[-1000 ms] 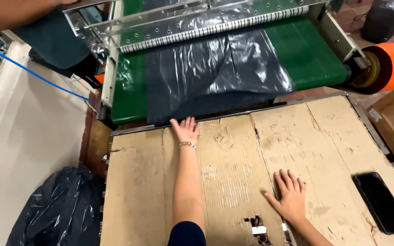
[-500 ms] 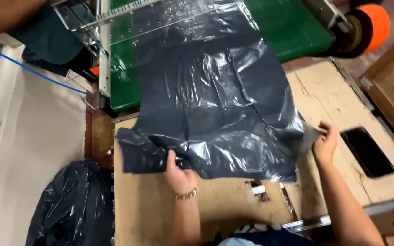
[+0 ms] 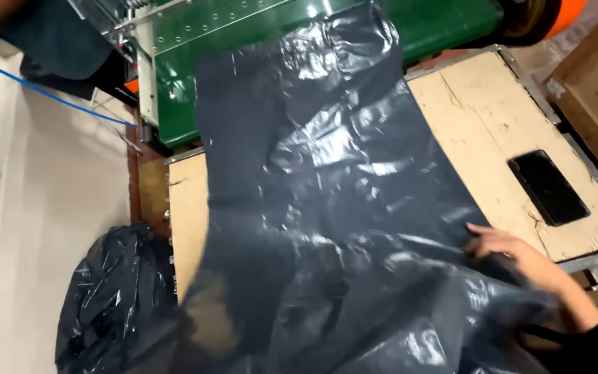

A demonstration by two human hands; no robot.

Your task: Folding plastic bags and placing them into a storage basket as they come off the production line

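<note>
A phone [image 3: 548, 187] lies face up on the cardboard-topped table [image 3: 479, 118], near its right edge; its screen is a dark, blank, rounded rectangle set at a slant. A large dark grey plastic bag [image 3: 327, 208], glossy and creased, spreads from the green machine bed [image 3: 174, 83] down across the table. A bulging black plastic bag [image 3: 105, 305] sits on the floor just left of the table. A brown cardboard box [image 3: 596, 90] stands at the far right.
</note>
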